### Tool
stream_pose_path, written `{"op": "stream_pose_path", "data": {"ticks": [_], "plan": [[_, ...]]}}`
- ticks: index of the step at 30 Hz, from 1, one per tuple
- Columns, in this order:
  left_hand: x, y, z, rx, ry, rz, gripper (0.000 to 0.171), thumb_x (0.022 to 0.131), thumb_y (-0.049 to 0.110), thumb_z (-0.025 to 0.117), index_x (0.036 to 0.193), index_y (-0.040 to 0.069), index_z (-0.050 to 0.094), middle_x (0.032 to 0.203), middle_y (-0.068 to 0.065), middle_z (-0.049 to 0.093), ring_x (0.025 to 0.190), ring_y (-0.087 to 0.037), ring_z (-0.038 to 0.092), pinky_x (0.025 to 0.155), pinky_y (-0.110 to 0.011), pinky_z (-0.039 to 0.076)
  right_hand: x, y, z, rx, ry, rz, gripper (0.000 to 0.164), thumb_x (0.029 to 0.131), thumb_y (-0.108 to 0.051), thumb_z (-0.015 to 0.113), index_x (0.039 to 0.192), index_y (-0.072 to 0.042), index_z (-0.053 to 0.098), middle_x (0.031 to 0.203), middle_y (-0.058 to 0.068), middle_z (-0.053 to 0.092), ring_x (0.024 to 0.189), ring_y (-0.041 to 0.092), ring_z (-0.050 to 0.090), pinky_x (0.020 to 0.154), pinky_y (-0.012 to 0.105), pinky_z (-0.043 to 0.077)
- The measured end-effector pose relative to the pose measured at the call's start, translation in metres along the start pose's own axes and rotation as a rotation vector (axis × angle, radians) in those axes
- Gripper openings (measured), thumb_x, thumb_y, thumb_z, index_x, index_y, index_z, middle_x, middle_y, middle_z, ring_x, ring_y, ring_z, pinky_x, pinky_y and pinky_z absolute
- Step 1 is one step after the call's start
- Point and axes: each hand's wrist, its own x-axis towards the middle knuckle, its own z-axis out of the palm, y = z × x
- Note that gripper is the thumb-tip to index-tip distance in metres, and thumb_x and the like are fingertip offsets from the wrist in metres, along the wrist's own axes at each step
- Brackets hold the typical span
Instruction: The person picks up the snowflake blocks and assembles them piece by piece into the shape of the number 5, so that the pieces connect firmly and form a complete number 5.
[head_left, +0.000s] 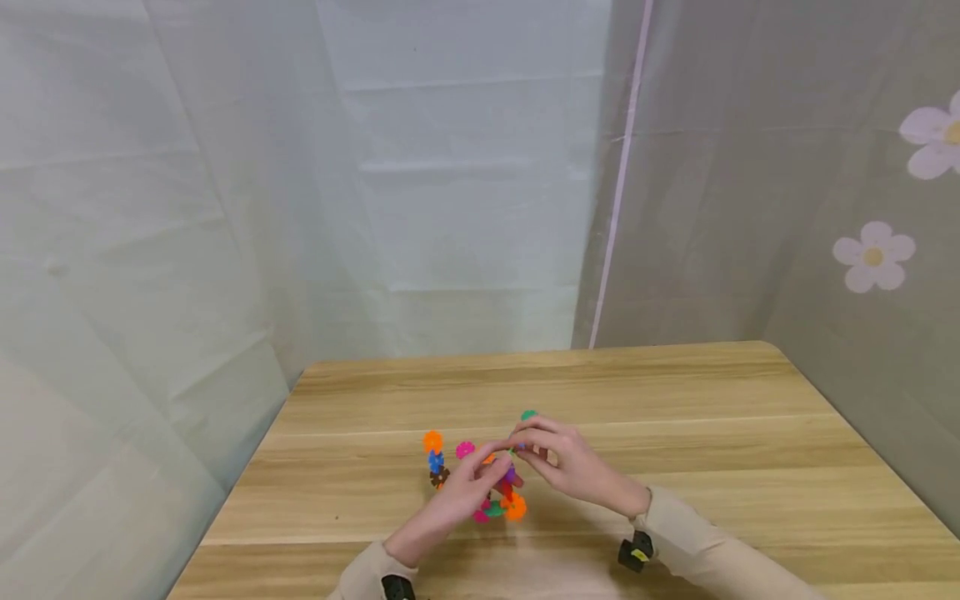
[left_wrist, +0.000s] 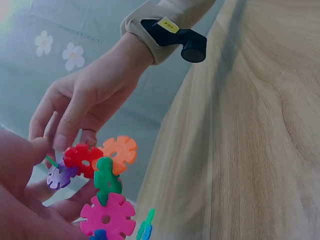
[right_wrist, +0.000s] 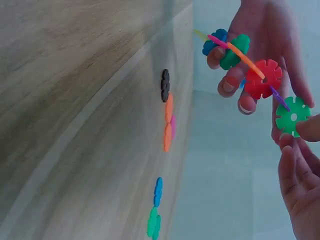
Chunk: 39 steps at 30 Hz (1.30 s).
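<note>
Pale cloth (head_left: 465, 167) printed with white flowers (head_left: 873, 257) hangs behind a wood-grained surface (head_left: 637, 392) in the head view. Above the surface, the left hand (head_left: 461, 493) holds a chain (head_left: 495, 509) of notched plastic discs, and the right hand (head_left: 577, 468) meets it, fingers bent close to the left thumb. Left of the hands shows a row of orange, blue and brown discs (head_left: 437, 460).

From the left wrist, the chain spreads in front of the left hand: purple disc (left_wrist: 61, 175), red disc (left_wrist: 84, 160), orange disc (left_wrist: 120, 154), green piece (left_wrist: 106, 182), pink disc (left_wrist: 108, 216). A black camera (left_wrist: 192, 47) sits at the right sleeve.

From the right wrist, the right hand pinches a bright green disc (right_wrist: 286, 119) at the chain's end, next to the purple disc. Lower down, a dark disc (right_wrist: 165, 86), two orange pieces (right_wrist: 168, 122) and a blue piece (right_wrist: 158, 192) lie on the surface.
</note>
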Motion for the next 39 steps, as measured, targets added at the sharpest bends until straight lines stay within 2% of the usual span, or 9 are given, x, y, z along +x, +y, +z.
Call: {"op": "stream_pose_path", "data": {"ticks": [5, 11, 17, 21, 25, 30, 35, 39], "plan": [[0.001, -0.003, -0.003, -0.026, 0.028, -0.024, 0.054, 0.103, 0.040, 0.043, 0.145, 0.006, 0.039, 0.111, -0.024, 0.068, 0.090, -0.016, 0.065, 0.087, -0.041, 0.050, -0.004, 0.003, 0.001, 0.020, -0.050, 0.122, 0.034, 0.088, 0.002, 0.065, 0.122, -0.006, 0.062, 0.108, 0.006, 0.064, 0.077, 0.004, 0.058, 0.061, 0.014, 0.051], [0.000, -0.006, -0.004, -0.033, 0.060, -0.035, 0.055, 0.102, 0.041, 0.044, 0.144, 0.006, 0.040, 0.111, -0.023, 0.068, 0.093, -0.017, 0.066, 0.088, -0.043, 0.050, -0.008, 0.011, 0.001, 0.039, -0.144, 0.241, 0.029, 0.092, -0.001, 0.061, 0.120, -0.008, 0.063, 0.108, 0.012, 0.065, 0.075, 0.005, 0.058, 0.057, 0.015, 0.051], [-0.001, -0.008, -0.005, -0.038, 0.108, -0.039, 0.055, 0.101, 0.040, 0.046, 0.144, 0.005, 0.041, 0.112, -0.019, 0.068, 0.094, -0.017, 0.065, 0.092, -0.045, 0.049, -0.011, 0.022, 0.005, -0.010, -0.237, 0.335, 0.033, 0.091, 0.001, 0.060, 0.124, -0.003, 0.059, 0.116, 0.014, 0.062, 0.075, 0.005, 0.054, 0.056, 0.015, 0.048], [0.000, -0.009, -0.005, -0.054, 0.098, -0.031, 0.057, 0.102, 0.039, 0.045, 0.144, 0.002, 0.039, 0.120, -0.022, 0.065, 0.096, -0.017, 0.063, 0.090, -0.043, 0.050, -0.013, 0.028, 0.009, -0.068, -0.294, 0.374, 0.032, 0.091, 0.000, 0.060, 0.122, -0.001, 0.061, 0.117, 0.013, 0.062, 0.070, 0.002, 0.051, 0.056, 0.015, 0.047], [0.001, -0.009, -0.004, -0.060, 0.096, -0.026, 0.057, 0.102, 0.039, 0.046, 0.143, 0.000, 0.040, 0.122, -0.023, 0.064, 0.099, -0.024, 0.063, 0.090, -0.042, 0.051, -0.015, 0.033, 0.014, -0.129, -0.332, 0.393, 0.033, 0.089, 0.000, 0.062, 0.122, 0.001, 0.062, 0.116, 0.015, 0.063, 0.068, 0.000, 0.048, 0.059, 0.014, 0.046], [0.002, -0.010, -0.003, -0.064, 0.097, -0.024, 0.055, 0.102, 0.037, 0.046, 0.142, -0.001, 0.041, 0.119, -0.022, 0.066, 0.095, -0.020, 0.063, 0.092, -0.044, 0.051, -0.015, 0.034, 0.017, -0.184, -0.390, 0.447, 0.042, 0.089, -0.004, 0.063, 0.130, 0.002, 0.057, 0.108, 0.013, 0.059, 0.067, 0.004, 0.045, 0.057, 0.015, 0.044], [0.002, -0.011, -0.001, -0.081, 0.083, -0.028, 0.055, 0.102, 0.037, 0.045, 0.142, -0.001, 0.042, 0.120, -0.022, 0.066, 0.097, -0.023, 0.063, 0.094, -0.046, 0.050, -0.015, 0.033, 0.018, -0.217, -0.477, 0.501, 0.050, 0.090, -0.009, 0.063, 0.138, 0.002, 0.049, 0.101, 0.012, 0.054, 0.071, 0.009, 0.044, 0.058, 0.018, 0.042], [0.001, -0.010, -0.001, -0.088, 0.079, -0.029, 0.055, 0.102, 0.037, 0.046, 0.141, 0.000, 0.043, 0.120, -0.022, 0.066, 0.098, -0.026, 0.062, 0.093, -0.046, 0.050, -0.016, 0.034, 0.017, -0.216, -0.487, 0.488, 0.042, 0.091, -0.007, 0.061, 0.131, 0.003, 0.056, 0.108, 0.015, 0.058, 0.082, 0.012, 0.049, 0.068, 0.023, 0.047]]}}
